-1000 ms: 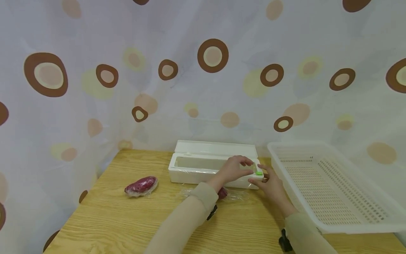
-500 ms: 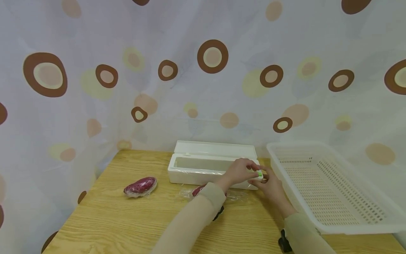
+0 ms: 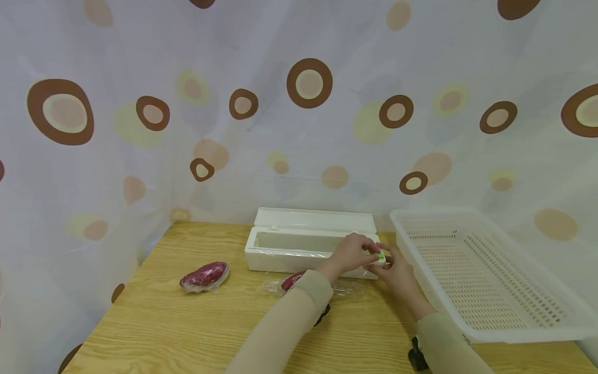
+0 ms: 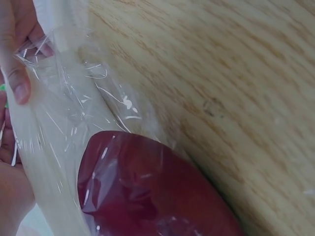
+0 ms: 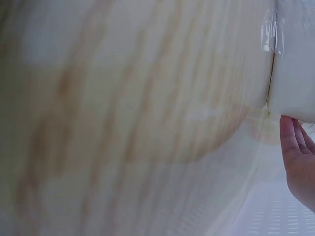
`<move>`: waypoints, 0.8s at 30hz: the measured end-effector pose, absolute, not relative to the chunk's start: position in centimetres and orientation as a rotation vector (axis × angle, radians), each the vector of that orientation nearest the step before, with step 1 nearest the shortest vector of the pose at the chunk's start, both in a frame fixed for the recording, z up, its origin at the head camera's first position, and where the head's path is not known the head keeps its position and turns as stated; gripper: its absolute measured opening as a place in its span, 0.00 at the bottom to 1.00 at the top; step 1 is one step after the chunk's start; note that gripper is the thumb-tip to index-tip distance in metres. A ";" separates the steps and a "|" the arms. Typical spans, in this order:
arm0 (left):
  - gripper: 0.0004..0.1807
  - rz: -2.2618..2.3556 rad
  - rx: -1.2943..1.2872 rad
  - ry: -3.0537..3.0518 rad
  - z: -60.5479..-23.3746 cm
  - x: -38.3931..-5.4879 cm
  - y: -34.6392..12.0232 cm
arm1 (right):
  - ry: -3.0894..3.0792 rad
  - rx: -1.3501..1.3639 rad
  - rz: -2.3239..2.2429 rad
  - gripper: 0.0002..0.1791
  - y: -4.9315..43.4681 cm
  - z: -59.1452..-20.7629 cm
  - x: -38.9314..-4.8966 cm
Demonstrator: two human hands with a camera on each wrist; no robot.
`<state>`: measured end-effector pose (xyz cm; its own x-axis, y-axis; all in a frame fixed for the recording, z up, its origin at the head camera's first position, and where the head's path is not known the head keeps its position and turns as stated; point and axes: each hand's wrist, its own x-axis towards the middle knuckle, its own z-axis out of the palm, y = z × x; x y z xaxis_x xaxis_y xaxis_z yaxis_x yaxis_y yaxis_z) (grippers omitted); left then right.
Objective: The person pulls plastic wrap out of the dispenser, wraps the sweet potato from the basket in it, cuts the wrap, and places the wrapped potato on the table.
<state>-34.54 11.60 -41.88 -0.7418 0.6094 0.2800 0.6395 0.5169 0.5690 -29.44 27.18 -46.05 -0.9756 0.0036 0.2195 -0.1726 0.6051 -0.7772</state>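
A long white cling film box stands at the back of the table with its lid tipped back. My left hand pinches the small green slider at the box's right end. Around that same end my right hand grips the box; in the right wrist view its fingers touch the box's underside. Clear film hangs down the front. On it lies a smooth dark red oblong item, partly hidden by my left forearm in the head view.
Left on the table lies a similar dark red item wrapped in film. A white perforated plastic basket stands close on the right, beside my right forearm. A patterned curtain hangs directly behind the box.
My left hand has shifted right, from above the box opening onto the green slider. The right hand stays at the box end. More of the red item shows past the forearm.
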 end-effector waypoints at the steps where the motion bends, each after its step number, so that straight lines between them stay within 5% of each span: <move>1: 0.06 -1.043 -1.110 -2.698 -41.9 -34.5 11.6 | -2.634 0.136 1.308 0.39 27.2 -46.0 -29.5; 24: 0.03 -1.059 -1.088 -2.698 -42.1 -34.6 11.1 | -2.640 0.094 1.314 0.42 26.9 -45.6 -29.1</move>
<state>-34.55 11.07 -42.09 -0.7519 0.5968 0.2802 0.6280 0.5188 0.5800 -29.11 26.93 -45.62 -0.9798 0.0280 0.1979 -0.1409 0.6051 -0.7836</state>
